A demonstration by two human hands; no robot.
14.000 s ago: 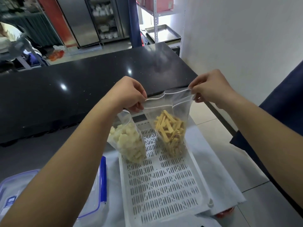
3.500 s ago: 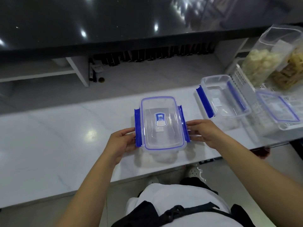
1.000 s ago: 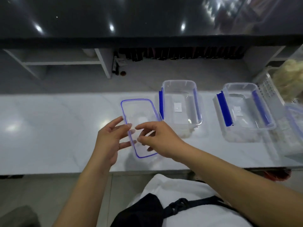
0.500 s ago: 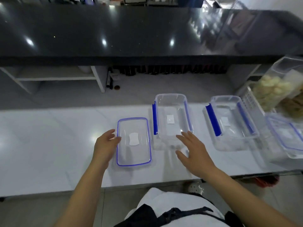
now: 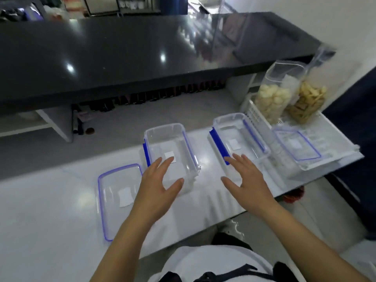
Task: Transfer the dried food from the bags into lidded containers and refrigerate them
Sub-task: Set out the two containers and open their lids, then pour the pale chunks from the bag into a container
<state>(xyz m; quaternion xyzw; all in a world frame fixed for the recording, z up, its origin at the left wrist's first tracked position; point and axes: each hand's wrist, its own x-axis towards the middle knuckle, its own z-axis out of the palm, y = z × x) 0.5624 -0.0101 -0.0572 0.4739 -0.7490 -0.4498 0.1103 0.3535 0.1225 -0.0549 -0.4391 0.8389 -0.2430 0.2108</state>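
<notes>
On the white counter (image 5: 50,210), everything can be placed from the nearer open container (image 5: 173,151), which stands just past the person's left hand (image 5: 160,186). Its loose lid (image 5: 120,196) lies flat on the counter immediately left of it. A second open container (image 5: 240,139) stands to its right, with the right hand (image 5: 246,180) in front of that one. Further right again sits a white slatted tray (image 5: 333,137), holding another lid (image 5: 296,145) and, at its far end, two upright clear bags: a bag of pale dried pieces (image 5: 272,98) and a bag of yellow-brown strips (image 5: 307,102).

Both hands are spread flat with straight fingers and hold nothing; whether they touch the containers I cannot tell.

The bags look light, soft and crinkly, and the dried pieces inside are probably brittle, so I would pinch each bag high at its open mouth, support the bottom, and tip gently. The containers seem stiff, light and smooth, liable to slide on the glossy counter; steady one by its long walls, clear of the blue clasps.

The counter's near edge runs close beneath the wrists, and the tray's right corner appears to overhang it. Open surface lies left of the lid; the black upper counter (image 5: 122,53) looms beyond.
</notes>
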